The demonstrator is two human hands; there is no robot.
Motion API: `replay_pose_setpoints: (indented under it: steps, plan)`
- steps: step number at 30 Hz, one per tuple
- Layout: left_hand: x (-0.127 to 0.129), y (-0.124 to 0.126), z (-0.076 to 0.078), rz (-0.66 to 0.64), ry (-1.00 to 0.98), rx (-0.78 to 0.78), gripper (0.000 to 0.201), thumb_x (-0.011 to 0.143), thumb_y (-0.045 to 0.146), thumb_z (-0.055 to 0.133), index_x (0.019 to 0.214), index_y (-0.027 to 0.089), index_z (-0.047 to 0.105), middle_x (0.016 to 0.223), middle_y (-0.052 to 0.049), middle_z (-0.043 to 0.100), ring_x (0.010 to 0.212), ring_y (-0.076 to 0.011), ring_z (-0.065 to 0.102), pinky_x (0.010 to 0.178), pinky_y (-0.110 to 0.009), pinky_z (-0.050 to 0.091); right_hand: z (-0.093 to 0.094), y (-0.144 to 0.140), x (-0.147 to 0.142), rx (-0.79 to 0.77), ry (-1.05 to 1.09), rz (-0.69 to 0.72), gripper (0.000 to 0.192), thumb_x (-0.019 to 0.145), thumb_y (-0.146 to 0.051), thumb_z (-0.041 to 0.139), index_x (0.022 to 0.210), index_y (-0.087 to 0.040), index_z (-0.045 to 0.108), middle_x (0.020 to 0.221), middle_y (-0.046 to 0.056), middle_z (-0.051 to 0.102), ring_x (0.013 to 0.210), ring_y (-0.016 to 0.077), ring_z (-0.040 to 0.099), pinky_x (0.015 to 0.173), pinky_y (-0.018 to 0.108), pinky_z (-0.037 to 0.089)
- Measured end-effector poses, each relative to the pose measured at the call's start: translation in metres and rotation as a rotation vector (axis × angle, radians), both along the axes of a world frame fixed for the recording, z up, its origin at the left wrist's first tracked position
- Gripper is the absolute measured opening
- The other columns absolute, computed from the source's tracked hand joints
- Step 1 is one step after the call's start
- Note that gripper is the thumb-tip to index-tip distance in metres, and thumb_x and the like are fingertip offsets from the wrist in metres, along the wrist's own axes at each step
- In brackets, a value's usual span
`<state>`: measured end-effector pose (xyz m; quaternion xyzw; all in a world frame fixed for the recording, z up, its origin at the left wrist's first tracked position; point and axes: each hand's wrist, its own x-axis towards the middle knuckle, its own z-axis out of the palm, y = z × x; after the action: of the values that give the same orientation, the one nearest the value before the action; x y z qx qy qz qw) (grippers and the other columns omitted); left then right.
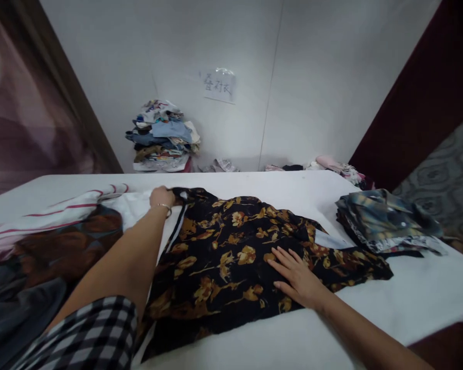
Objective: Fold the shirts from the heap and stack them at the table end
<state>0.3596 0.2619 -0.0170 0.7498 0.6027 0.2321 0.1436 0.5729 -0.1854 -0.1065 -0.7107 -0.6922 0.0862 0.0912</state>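
From my remote seat I follow one dark floral shirt (247, 255), spread across the middle of the frame on the white desk (285, 184), with a sleeve reaching toward the right. My left hand (162, 197) is clenched around the shirt's edge, left of centre; my right hand (299, 280) lies palm down on the cloth at lower centre-right, fingers spread, grasping nothing.

To do this well, I would keep the left grip firm but light, so the edge stays taut without dragging the whole garment. The right palm should press evenly and sweep outward from the held edge, since this thin-looking fabric would probably ruck up under a hard push. I would also watch the sleeve, which lies close to the pile on the right and could catch there.

Counting: two hands, one bracelet (164, 206) on the left wrist, one floral shirt. At the left of the frame I make out at least three garments: a striped one (73, 208), a brown patterned one (67, 249) and a grey one (21, 318). One folded pile (389, 216) sits at right and one tall stack (165, 136) at upper left of centre; their layers overlap too much to count. One paper sign (219, 87) hangs on the wall.
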Motion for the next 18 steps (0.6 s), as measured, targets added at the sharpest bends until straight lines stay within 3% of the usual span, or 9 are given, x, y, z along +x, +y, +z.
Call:
replay_pose_setpoints:
  steps: [5, 10, 13, 15, 18]
  plan:
    - [0.067, 0.014, 0.076, 0.021, -0.46, 0.16, 0.032, 0.088, 0.019, 0.041, 0.11, 0.008, 0.06, 0.11, -0.011, 0.066, 0.106, -0.0213, 0.059, 0.092, -0.037, 0.046, 0.002, 0.001, 0.0, 0.003, 0.032, -0.009, 0.057, 0.095, -0.052, 0.04, 0.147, -0.03, 0.034, 0.159, 0.007, 0.019, 0.147, 0.0279, 0.014, 0.118, 0.055, 0.013]
    - [0.137, 0.002, 0.15, -0.176, -0.881, 0.162, 0.027, 0.088, 0.014, 0.04, 0.109, 0.016, 0.055, 0.107, -0.006, 0.067, 0.097, -0.0138, 0.063, 0.082, -0.028, 0.05, 0.002, 0.002, 0.0, 0.003, 0.125, -0.024, 0.059, 0.093, -0.054, 0.044, 0.146, -0.03, 0.037, 0.158, 0.008, 0.02, 0.147, 0.0287, 0.015, 0.117, 0.057, 0.01]
    - [0.154, -0.024, 0.176, -0.482, -1.219, 0.018, 0.022, 0.082, 0.01, 0.048, 0.1, 0.021, 0.054, 0.094, -0.002, 0.068, 0.095, -0.015, 0.065, 0.08, -0.028, 0.052, 0.004, 0.0, 0.003, 0.013, 0.294, -0.04, 0.063, 0.088, -0.056, 0.053, 0.144, -0.029, 0.041, 0.156, 0.009, 0.028, 0.145, 0.0299, 0.019, 0.116, 0.06, 0.01]
    - [0.153, -0.046, 0.187, -0.688, -1.387, -0.129, 0.019, 0.079, 0.009, 0.051, 0.093, 0.021, 0.053, 0.088, -0.001, 0.068, 0.095, -0.0162, 0.066, 0.082, -0.03, 0.053, 0.011, 0.002, 0.01, 0.103, 0.479, -0.07, 0.059, 0.087, -0.053, 0.056, 0.14, -0.028, 0.048, 0.15, 0.009, 0.041, 0.142, 0.0284, 0.029, 0.116, 0.058, 0.018]
    - [0.144, -0.079, 0.197, -0.87, -1.412, -0.255, 0.017, 0.08, 0.006, 0.047, 0.088, 0.02, 0.051, 0.084, -0.002, 0.067, 0.094, -0.0158, 0.066, 0.086, -0.034, 0.052, 0.038, 0.022, 0.03, 0.354, 0.725, -0.22, 0.041, 0.088, -0.048, 0.056, 0.123, -0.028, 0.063, 0.132, 0.008, 0.06, 0.126, 0.0254, 0.052, 0.11, 0.052, 0.036]
